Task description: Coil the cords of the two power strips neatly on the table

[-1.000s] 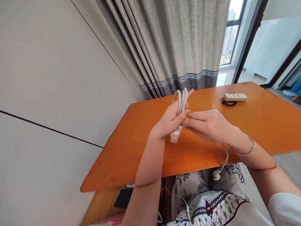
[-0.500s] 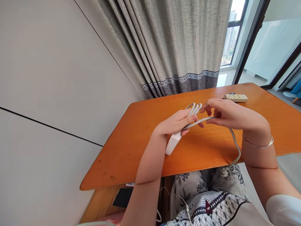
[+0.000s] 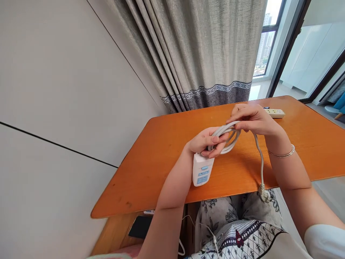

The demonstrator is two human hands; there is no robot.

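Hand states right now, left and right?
Left hand: closed, holding the looped pale cable.
Right hand: closed, pinching the same cable's loops.

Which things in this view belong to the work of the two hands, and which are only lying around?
In the work:
- white power strip with blue sockets
- pale cord, looped between left hand and right hand
- plug on its hanging end

Lying about:
- cream power strip
- black smartphone
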